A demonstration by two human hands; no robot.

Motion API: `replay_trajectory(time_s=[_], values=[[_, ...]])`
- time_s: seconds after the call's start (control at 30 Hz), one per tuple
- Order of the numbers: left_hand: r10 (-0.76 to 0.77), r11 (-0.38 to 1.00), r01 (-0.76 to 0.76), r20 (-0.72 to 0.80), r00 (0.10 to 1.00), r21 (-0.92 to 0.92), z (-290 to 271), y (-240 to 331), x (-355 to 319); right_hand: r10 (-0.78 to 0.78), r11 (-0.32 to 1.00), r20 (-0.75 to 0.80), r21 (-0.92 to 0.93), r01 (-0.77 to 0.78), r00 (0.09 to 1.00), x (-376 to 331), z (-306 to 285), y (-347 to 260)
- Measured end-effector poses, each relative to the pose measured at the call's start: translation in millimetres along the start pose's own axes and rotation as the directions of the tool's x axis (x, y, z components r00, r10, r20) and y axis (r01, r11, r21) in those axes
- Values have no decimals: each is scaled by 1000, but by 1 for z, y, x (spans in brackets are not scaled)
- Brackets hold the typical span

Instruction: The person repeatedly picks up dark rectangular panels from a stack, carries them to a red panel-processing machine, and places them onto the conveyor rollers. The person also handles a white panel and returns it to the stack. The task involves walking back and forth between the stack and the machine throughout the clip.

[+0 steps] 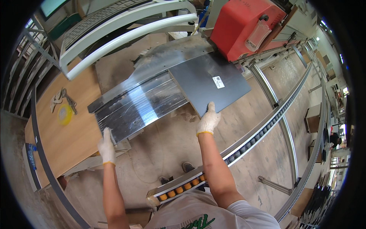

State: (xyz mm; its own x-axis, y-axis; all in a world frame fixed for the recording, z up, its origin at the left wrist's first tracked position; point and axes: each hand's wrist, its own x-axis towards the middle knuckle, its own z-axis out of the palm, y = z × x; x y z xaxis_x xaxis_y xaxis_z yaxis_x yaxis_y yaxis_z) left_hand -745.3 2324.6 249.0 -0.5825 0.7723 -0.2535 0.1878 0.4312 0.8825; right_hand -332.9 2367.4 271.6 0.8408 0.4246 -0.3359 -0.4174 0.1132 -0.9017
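My right hand (pixel 208 119), in a white knit glove, grips the near edge of a dark grey flat panel (pixel 207 82) that carries a small white label. The panel lies on a shiny metal machine table (pixel 137 105) and reaches toward a red machine housing (pixel 244 28). My left hand (pixel 106 147), also gloved, rests with fingers together at the near edge of the metal table, left of the panel. It holds nothing that I can make out.
A brown wooden board (pixel 65 137) at left carries a yellow tape roll (pixel 65 114) and spare gloves (pixel 57 99). A roller conveyor rail (pixel 263 129) runs diagonally at right, ending near my body. White curved guard bars (pixel 126 28) arch above. Another person (pixel 335 140) stands far right.
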Motion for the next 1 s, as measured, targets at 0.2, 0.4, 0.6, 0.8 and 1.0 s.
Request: replay_trajectory(time_s=[0.2, 0.4, 0.6, 0.8, 1.0], values=[[-33, 989, 21, -83, 996, -145, 9, 5, -7, -34, 996, 0, 86, 34, 999, 83, 2, -30], [-105, 980, 81, -127, 986, -179, 11, 11, -12, -7, 993, 8, 119, 6, 1000, 151, 1, -62], [-99, 963, 73, -86, 991, -259, 7, -5, 1, -52, 990, -95, 128, 64, 994, 234, 3, -80], [-61, 904, 97, 99, 993, -417, -9, -21, 9, -79, 994, -72, -81, 73, 994, 304, -1, -112], [-147, 954, 160, 69, 987, -254, -12, -19, 21, -133, 991, -167, -2, 135, 977, 384, -4, -129]])
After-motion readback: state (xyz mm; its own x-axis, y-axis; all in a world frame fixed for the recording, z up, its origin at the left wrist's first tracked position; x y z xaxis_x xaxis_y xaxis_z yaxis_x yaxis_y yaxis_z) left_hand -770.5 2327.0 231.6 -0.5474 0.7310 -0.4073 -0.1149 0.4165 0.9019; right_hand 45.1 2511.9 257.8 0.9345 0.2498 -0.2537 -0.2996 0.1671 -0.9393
